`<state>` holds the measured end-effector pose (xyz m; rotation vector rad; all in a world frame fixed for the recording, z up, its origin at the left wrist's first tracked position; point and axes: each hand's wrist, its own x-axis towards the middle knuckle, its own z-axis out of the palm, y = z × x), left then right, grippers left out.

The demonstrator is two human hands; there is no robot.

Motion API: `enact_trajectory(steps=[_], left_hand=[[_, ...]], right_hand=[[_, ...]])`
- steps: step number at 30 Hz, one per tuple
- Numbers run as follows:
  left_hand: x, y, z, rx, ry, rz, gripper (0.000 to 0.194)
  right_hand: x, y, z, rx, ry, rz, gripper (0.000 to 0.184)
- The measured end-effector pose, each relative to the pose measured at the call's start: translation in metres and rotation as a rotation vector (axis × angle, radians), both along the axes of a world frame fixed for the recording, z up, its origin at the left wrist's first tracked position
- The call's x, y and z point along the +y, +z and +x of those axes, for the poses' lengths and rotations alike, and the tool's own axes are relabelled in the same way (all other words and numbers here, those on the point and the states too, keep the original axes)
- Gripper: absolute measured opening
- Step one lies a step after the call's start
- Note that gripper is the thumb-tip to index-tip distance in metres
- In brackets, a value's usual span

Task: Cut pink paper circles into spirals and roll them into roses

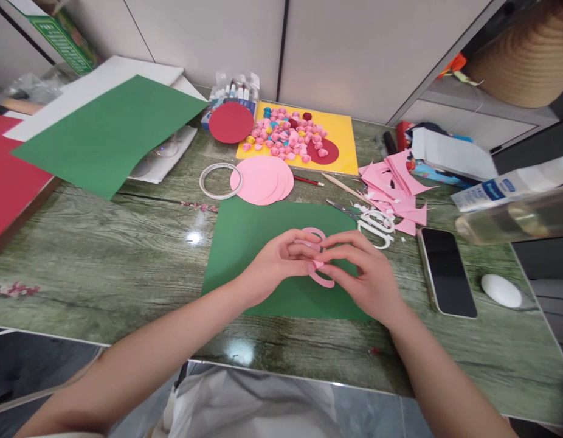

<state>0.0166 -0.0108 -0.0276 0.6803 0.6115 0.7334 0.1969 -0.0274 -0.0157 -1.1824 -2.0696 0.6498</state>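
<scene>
Over a green paper sheet (263, 243), both my hands meet around a curling pink paper strip (324, 279). My left hand (286, 258) pinches the strip between thumb and fingers. From the other side, the fingertips of my right hand (366, 267) close on the same strip. Part of it loops out above and below my fingers; the middle is hidden by them. Beyond the sheet lie a stack of pink paper circles (263, 179) and a roll of tape (203, 182). White-handled scissors (377, 228) rest at the sheet's upper right corner.
Many small rolled paper flowers (281, 131) lie on a yellow sheet (345, 131) at the back. Pink paper scraps (400, 188), a phone (447, 274), a white mouse (501, 291) and a bottle (528, 216) are on the right. Green paper (112, 134) lies at the left.
</scene>
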Motion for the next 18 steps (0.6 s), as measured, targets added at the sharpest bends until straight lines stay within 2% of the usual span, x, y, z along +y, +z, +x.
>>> enact_trajectory(steps=[8, 14, 18], left_hand=[[0.0021, -0.0023, -0.0003, -0.032, -0.009, -0.033, 0.033], [0.0009, -0.0056, 0.0012, 0.051, 0.039, -0.028, 0.031], [0.0003, -0.004, 0.0017, 0.064, 0.023, -0.013, 0.031]], right_hand=[[0.0001, 0.0017, -0.0003, 0.019, -0.019, 0.001, 0.009], [-0.001, -0.0003, -0.0017, -0.094, -0.007, 0.163, 0.016], [-0.0001, -0.0049, 0.0003, -0.122, 0.033, 0.281, 0.022]])
